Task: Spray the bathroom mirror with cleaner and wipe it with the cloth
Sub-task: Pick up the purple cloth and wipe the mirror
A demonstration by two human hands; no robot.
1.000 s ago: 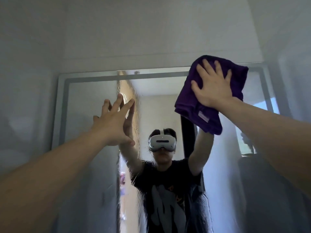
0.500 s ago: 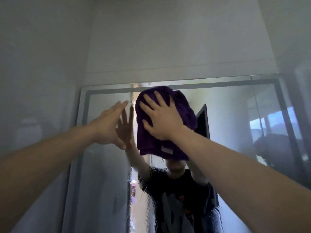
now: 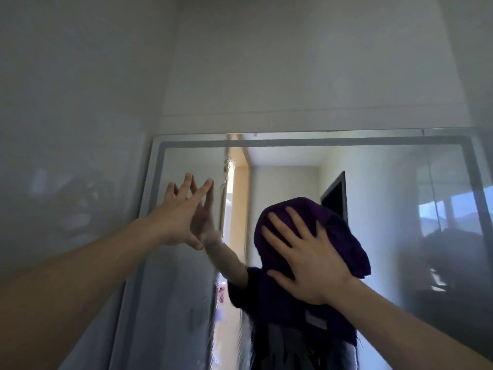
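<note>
Two hands meet the mirror (image 3: 386, 182). Right hand (image 3: 304, 260), fingers spread, presses the cloth (image 3: 344, 236) flat; unwiped glass lies rightward. Left hand (image 3: 184, 217) braces, fingers apart.

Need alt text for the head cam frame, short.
A person's right hand presses a dark purple cloth flat against a large grey-framed bathroom mirror. The left hand, fingers spread, braces against the glass near its upper left corner.

Left hand (image 3: 184, 218) raised, fingers spread, fingertips touching the glass, bare left forearm (image 3: 80, 284) reaching up from lower left, right hand (image 3: 306, 260) flat, fingers splayed, palm pressing forward, bare right forearm (image 3: 410, 327) extended from lower right
</note>
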